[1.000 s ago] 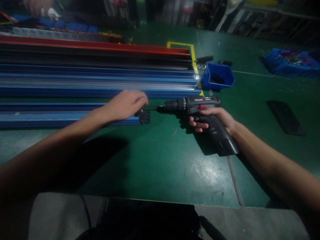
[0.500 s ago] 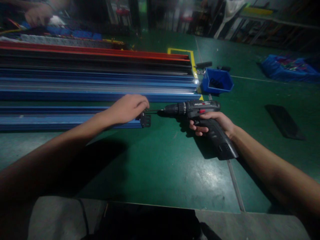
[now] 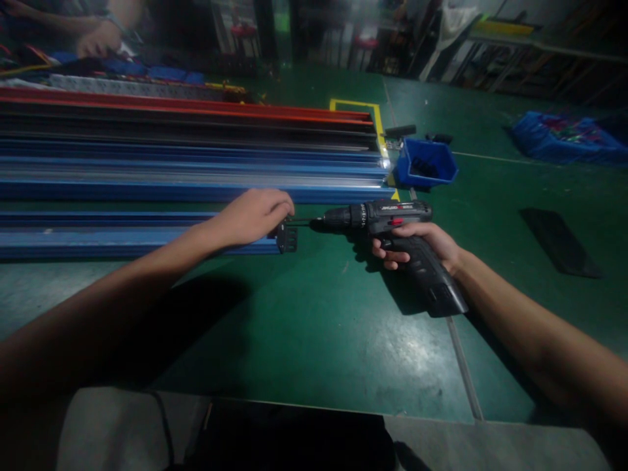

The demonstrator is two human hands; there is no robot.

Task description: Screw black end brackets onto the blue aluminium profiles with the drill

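My right hand (image 3: 417, 246) is wrapped round the grip of a black cordless drill (image 3: 400, 212), its chuck pointing left. A long thin bit (image 3: 305, 220) runs from the chuck to a black end cap (image 3: 288, 238) on the end of a blue metal profile (image 3: 235, 248). Over that end my left hand (image 3: 258, 212) is closed, thumb and fingers pressed together beside the bit's tip. Whatever lies between those fingertips is hidden or too small to name.
Behind lie several long blue, black and red profiles (image 3: 196, 190). A blue bin (image 3: 432, 173) holding dark parts stands at their right end. Further right are a flat black piece (image 3: 557, 241) and a blue tray (image 3: 554, 154). Another person's hand (image 3: 101, 40) works at the far left.
My hands, the drill and the end cap hold nearly the same position. The view shifts slightly. The other person's hand at the far left has moved to the right.
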